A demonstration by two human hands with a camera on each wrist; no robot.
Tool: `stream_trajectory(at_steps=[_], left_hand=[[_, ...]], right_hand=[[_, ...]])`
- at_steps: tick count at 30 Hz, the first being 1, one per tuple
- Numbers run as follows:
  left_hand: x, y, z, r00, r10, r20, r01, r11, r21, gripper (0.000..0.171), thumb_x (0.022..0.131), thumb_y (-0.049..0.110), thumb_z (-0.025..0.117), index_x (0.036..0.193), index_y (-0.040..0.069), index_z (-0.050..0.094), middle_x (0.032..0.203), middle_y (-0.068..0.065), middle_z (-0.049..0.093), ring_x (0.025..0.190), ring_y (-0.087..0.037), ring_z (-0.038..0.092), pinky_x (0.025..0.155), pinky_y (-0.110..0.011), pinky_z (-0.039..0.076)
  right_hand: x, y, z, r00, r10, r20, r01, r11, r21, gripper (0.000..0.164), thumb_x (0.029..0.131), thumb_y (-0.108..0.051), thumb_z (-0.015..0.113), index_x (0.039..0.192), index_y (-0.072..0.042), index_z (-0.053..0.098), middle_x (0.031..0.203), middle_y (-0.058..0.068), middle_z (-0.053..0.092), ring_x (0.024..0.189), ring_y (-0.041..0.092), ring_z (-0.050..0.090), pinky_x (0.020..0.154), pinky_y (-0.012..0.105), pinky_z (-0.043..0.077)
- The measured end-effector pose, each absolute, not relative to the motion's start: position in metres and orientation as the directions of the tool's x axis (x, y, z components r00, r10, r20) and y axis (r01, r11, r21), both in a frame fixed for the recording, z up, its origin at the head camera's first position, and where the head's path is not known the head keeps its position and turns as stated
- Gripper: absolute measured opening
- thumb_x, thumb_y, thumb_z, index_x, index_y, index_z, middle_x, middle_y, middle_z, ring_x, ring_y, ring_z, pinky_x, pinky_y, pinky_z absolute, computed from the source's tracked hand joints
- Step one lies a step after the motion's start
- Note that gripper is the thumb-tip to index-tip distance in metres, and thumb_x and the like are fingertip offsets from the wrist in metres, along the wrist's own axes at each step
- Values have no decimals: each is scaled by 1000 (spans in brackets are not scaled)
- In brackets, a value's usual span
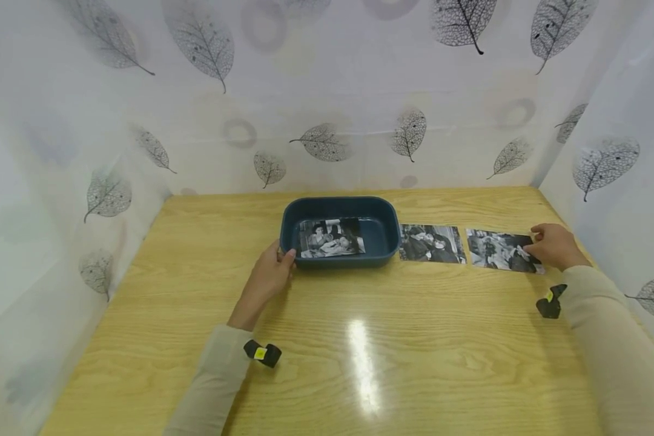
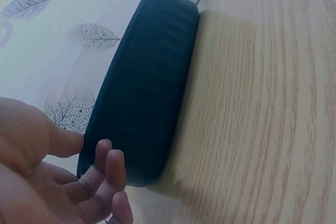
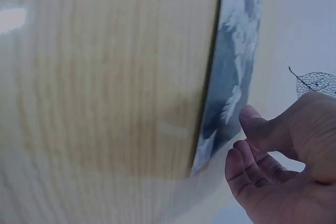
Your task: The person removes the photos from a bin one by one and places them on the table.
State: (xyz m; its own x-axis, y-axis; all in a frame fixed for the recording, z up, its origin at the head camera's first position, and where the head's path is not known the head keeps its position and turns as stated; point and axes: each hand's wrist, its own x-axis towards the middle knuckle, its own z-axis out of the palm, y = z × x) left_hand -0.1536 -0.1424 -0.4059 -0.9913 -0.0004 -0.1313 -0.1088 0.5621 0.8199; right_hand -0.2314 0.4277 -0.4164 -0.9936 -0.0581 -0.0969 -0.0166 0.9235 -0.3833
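Observation:
A dark blue rectangular tub (image 1: 338, 263) stands near the back of the table, with a black-and-white photo (image 1: 332, 237) lying inside it. My left hand (image 1: 269, 272) grips its left front corner. In the left wrist view, the thumb of that left hand (image 2: 58, 177) is at the rim and the fingers are at the outer wall. Far to the right, my right hand (image 1: 557, 247) pinches the right edge of another black-and-white photo (image 1: 498, 249). The right wrist view has the thumb of the right hand (image 3: 283, 156) at the end of this photo (image 3: 231, 66).
A third black-and-white photo (image 1: 432, 243) lies between the tub and the pinched photo. The wooden table (image 1: 414, 339) meets a white leaf-patterned sheet (image 1: 360, 91) at the back and both sides.

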Motion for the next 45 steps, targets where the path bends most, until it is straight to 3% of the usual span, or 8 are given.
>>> stream_trajectory(at_steps=[9,14,22,29,38,45], left_hand=[[-153,-142,-405,-991,6,-135,-109,554,825,40,111,24,43,144,2,46,100,-15,64,86,-29,65,73,-35,50],[-153,-144,-407,-991,20,-134,-101,550,829,50,111,24,43,154,0,34,101,-15,64,86,-29,64,71,-34,49],[-154,-145,-408,-990,9,-138,-110,555,825,50,110,24,45,154,2,35,99,-13,64,83,-26,64,66,-32,48],[-154,-144,-406,-989,0,-145,-121,553,824,51,110,24,46,155,3,35,100,-13,65,82,-25,65,66,-31,48],[-153,-144,-405,-992,9,-128,-101,559,823,42,110,23,46,147,3,44,97,-13,65,82,-25,65,66,-32,49],[-154,-143,-404,-991,8,-131,-103,563,820,45,110,22,46,150,2,41,98,-14,65,83,-26,65,67,-32,48]], right_hand=[[-240,388,-391,-998,52,17,34,828,-559,50,101,-7,54,143,15,41,129,41,46,117,59,48,86,67,45],[-250,346,-372,-991,20,131,-63,798,-599,45,101,-8,59,140,12,48,125,36,51,115,55,53,86,65,47],[-261,269,-351,-970,-96,225,-223,723,-654,39,101,-6,61,137,8,53,123,30,58,112,46,57,91,58,48],[-266,211,-356,-921,-233,313,-384,685,-619,36,96,-2,68,129,9,59,121,27,60,107,40,60,91,53,49],[-269,158,-361,-882,-415,222,-462,670,-581,45,92,-9,76,129,8,58,125,26,60,110,39,59,92,49,50],[-273,127,-375,-829,-559,-36,-461,718,-522,68,90,-22,80,140,11,48,140,28,52,127,42,52,105,51,43]])
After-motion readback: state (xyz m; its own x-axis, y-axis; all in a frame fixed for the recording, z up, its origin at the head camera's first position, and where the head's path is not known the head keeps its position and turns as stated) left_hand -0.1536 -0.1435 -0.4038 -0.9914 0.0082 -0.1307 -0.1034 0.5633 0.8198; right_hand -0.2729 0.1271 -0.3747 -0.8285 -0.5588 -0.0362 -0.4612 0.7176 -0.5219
